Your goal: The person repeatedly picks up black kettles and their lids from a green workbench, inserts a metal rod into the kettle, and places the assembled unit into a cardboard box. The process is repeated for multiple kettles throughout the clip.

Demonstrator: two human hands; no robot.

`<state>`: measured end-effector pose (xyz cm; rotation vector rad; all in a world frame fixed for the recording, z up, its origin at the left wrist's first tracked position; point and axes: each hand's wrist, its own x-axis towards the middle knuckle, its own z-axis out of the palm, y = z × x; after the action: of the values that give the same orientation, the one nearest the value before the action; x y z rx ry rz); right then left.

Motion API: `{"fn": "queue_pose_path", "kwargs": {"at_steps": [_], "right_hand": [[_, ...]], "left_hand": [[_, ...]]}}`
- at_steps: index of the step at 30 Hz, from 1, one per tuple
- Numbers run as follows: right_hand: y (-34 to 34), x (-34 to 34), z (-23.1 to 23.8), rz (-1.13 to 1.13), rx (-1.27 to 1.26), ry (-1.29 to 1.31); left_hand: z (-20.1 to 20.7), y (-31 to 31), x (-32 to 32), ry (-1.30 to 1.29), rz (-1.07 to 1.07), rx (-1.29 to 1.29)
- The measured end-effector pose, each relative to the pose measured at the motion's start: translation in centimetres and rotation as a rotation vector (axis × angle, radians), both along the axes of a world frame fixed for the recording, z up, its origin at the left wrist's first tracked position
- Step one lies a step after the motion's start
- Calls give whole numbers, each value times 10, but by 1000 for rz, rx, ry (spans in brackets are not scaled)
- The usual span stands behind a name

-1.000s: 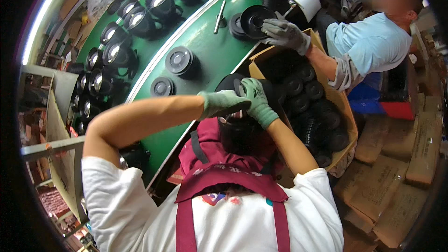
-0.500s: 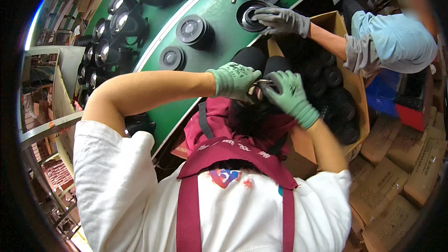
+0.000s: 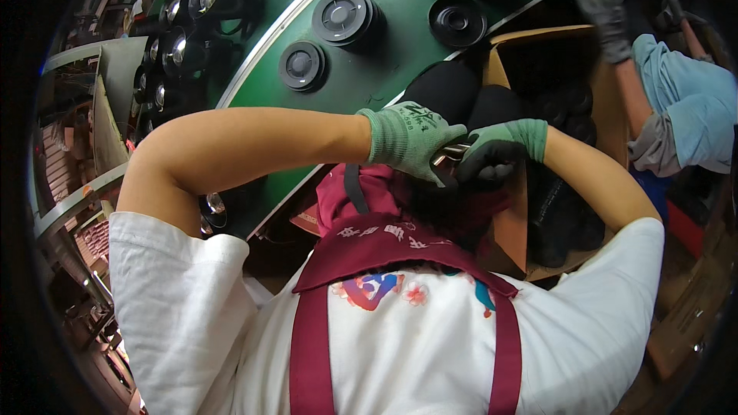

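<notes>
In green-and-grey work gloves, my left hand (image 3: 419, 141) and my right hand (image 3: 498, 155) meet above my lap. Between them is a small shiny metal piece (image 3: 452, 154), mostly covered by fingers, so its kind is unclear. The left thumb and fingers pinch it from one side. Curled dark fingertips of my right hand close on its other side. Just beyond my hands, black-clad knees (image 3: 442, 92) sit by the table edge.
On the green table (image 3: 261, 100) stand black round lids (image 3: 342, 17), a black dish-shaped part (image 3: 457, 21) and several black pots (image 3: 184, 50). An open cardboard box (image 3: 500, 69) holding dark parts stands right. A co-worker's grey-gloved hand (image 3: 605, 15) is blurred beyond it.
The co-worker's hand has left the black dish-shaped part and moved right. My right hand has turned, its fingers now curled by the metal piece. The whole view has shifted.
</notes>
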<state>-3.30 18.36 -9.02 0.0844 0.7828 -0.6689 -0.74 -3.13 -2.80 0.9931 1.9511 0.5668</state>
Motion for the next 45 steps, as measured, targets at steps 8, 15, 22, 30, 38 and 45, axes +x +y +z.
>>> {"fn": "queue_pose_path", "kwargs": {"at_steps": [8, 15, 22, 30, 38, 45], "right_hand": [[-19, 81, 53, -881, 224, -296], [-58, 138, 67, -1423, 384, -172], [-22, 133, 60, -1429, 74, -419], [93, 22, 46, -1036, 564, 1043], [-89, -120, -86, -806, 85, 984], [-128, -151, -130, -199, -104, 1363]], "left_hand": [[-67, -4, -52, 338, -573, 438], [-88, 62, -74, 410, -1022, 892], [-64, 74, -78, 360, -1011, 641], [-64, -21, -9, 271, 295, 608], [-18, -41, 86, 402, 277, 662], [1, -137, 95, 276, 1574, 999]]}}
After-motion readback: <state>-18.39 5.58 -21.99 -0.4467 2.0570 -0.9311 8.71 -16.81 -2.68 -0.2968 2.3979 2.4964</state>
